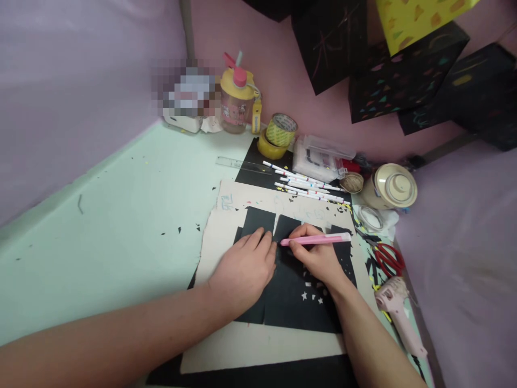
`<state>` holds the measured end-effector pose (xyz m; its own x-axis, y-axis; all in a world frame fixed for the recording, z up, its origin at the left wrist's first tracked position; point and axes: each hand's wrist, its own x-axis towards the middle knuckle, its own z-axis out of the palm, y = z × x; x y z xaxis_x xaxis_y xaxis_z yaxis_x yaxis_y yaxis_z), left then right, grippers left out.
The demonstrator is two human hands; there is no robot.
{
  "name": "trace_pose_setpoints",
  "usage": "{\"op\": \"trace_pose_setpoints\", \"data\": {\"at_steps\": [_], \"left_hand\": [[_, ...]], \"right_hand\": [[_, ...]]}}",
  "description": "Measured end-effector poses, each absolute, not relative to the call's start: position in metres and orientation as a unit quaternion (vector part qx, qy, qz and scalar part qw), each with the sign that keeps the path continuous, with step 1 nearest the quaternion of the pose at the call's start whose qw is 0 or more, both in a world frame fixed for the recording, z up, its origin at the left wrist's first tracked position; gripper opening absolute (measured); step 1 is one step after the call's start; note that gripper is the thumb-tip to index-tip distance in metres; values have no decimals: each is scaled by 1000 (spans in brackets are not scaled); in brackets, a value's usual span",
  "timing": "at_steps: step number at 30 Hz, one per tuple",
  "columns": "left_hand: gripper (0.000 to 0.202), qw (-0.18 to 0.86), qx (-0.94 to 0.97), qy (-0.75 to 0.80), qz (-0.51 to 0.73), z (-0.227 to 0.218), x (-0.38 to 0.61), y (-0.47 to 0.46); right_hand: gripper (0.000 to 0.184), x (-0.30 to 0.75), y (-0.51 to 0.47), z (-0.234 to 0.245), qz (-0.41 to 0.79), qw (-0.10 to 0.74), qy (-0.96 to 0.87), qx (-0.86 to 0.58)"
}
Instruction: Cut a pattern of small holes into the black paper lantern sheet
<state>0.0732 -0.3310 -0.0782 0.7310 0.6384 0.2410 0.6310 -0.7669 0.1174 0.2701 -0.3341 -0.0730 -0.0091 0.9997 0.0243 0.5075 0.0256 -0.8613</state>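
My left hand (pixel 244 267) lies flat, fingers together and stretched out, pressing on a black sheet of paper (pixel 288 299) that rests on a beige cardboard sheet (pixel 226 221). My right hand (pixel 317 256) grips a pink pen-shaped cutter (pixel 319 239), held sideways, its tip at the black paper just right of my left fingertips. Small star-shaped holes show in the black paper below my right hand.
Several white marker pens (pixel 307 186), yellow tape rolls (pixel 278 134), a clear plastic box (pixel 321 156), a drink bottle (pixel 237 102), a twine ball (pixel 352 182), a round tin (pixel 391 186), red scissors (pixel 388 257) and a pink glue gun (pixel 398 312) ring the green table (pixel 121 226). Black paper bags (pixel 404 75) hang on the wall.
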Motion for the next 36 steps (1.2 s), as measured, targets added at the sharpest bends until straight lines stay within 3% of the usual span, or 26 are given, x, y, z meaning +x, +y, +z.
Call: {"op": "trace_pose_setpoints", "data": {"at_steps": [36], "left_hand": [[38, 43, 930, 346, 114, -77, 74, -331]], "right_hand": [[7, 271, -333, -78, 330, 371, -630, -598]]}}
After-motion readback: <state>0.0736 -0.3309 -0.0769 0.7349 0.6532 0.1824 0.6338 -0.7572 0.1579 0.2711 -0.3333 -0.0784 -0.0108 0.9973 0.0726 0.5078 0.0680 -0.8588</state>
